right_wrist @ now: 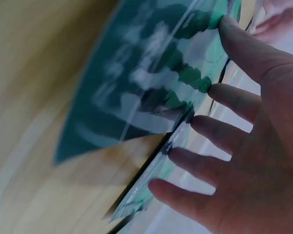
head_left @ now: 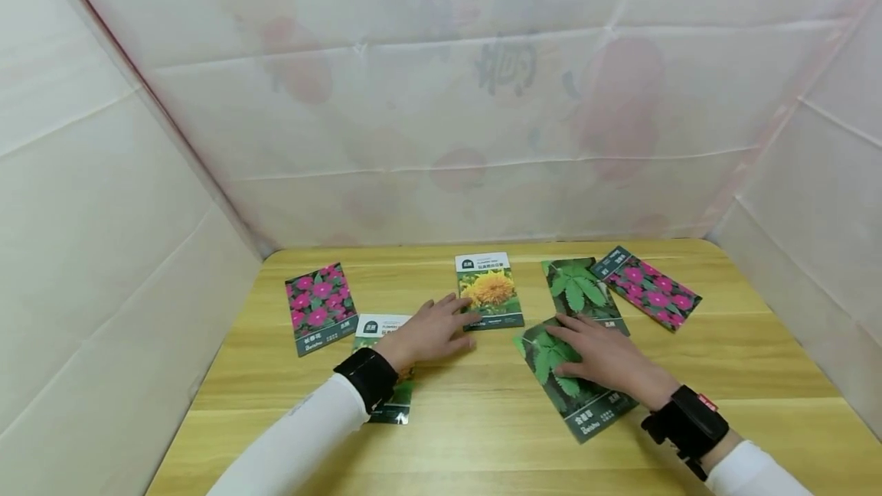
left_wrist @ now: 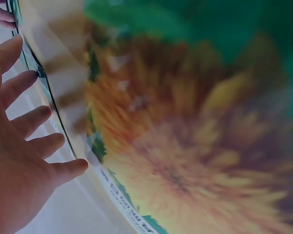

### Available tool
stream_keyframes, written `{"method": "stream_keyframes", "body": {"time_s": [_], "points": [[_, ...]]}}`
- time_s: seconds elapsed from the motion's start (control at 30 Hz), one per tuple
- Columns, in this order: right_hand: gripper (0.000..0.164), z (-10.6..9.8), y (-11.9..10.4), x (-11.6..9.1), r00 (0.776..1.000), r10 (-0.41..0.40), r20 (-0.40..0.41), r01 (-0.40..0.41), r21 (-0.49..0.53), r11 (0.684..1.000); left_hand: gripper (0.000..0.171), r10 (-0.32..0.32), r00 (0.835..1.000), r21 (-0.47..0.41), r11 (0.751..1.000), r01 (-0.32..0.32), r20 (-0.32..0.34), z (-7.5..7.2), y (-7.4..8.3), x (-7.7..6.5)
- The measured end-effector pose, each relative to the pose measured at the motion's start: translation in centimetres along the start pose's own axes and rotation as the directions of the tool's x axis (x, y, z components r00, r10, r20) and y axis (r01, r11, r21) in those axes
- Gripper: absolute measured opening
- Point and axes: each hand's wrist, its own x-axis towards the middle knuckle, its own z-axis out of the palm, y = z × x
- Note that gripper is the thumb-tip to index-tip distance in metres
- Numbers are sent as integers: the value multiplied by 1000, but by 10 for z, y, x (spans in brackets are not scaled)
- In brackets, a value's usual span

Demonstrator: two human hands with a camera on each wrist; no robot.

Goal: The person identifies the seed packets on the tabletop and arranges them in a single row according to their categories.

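Observation:
My left hand (head_left: 429, 333) is spread between two yellow-flower seed packets, its fingertips at the left edge of the upper packet (head_left: 492, 293). The lower yellow-flower packet (head_left: 391, 413) lies partly hidden under that wrist and fills much of the left wrist view. With fingers spread, my right hand (head_left: 609, 354) is over a green-leaf seed packet (head_left: 560, 385), fingertips at its upper part; whether they press on it cannot be told. A second green-leaf packet (head_left: 577, 285) lies just beyond that hand. Both hands appear with spread fingers in the wrist views, holding nothing.
A pink-flower packet (head_left: 321, 305) lies at the left of the wooden table (head_left: 482, 435). Another pink-flower packet (head_left: 651, 289), tilted, touches or slightly overlaps the far green-leaf packet at the right. Pale fabric walls (head_left: 427, 205) enclose the table's back and sides.

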Motion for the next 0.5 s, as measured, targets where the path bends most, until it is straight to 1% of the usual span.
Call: {"method": "stream_keyframes", "body": {"time_s": [0.13,0.23,0.3,0.4,0.5], "points": [[69,-4,5,0,1000,3,16,-3,30,1000,50,18,1000,5,1000,-18,-7,2,-3,-5],[64,-5,5,9,1000,5,-19,-5,11,1000,48,33,999,5,999,-33,-19,3,-4,-8],[57,-5,3,20,998,25,-58,-24,24,999,48,38,999,4,999,-38,-20,3,-3,-9],[48,-7,-1,38,989,77,-125,-66,90,994,48,41,999,7,999,-40,-17,4,-4,-8],[42,-8,-6,58,978,125,-164,-103,137,985,48,41,999,6,999,-41,-15,5,-5,-8]]}}
